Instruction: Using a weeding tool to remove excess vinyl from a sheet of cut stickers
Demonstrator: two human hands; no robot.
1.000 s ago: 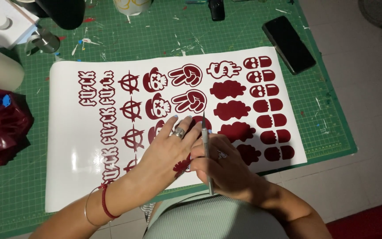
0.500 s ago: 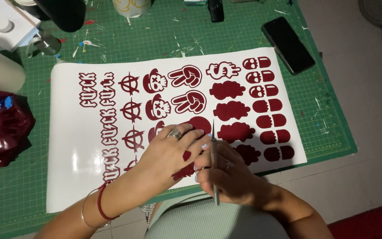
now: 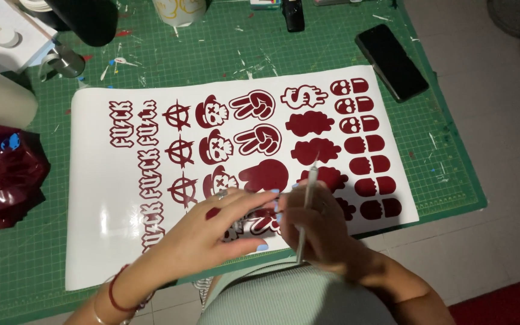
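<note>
Two hands on vinyl sheet (image 3: 103, 229): left hand (image 3: 212, 232) flat, fingers spread; right hand (image 3: 317, 225) pinching weeding tool (image 3: 306, 210) upright just right

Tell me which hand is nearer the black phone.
Right. The right hand holds a thin tool over the sheet's lower middle, below and left of the phone. The left hand lies flat farther left on the sheet.

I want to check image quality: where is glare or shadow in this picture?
Head view: glare patch on the glossy white sheet at its lower left; the left hand casts a soft shadow there; the tool in the right hand looks slightly blurred.
</note>
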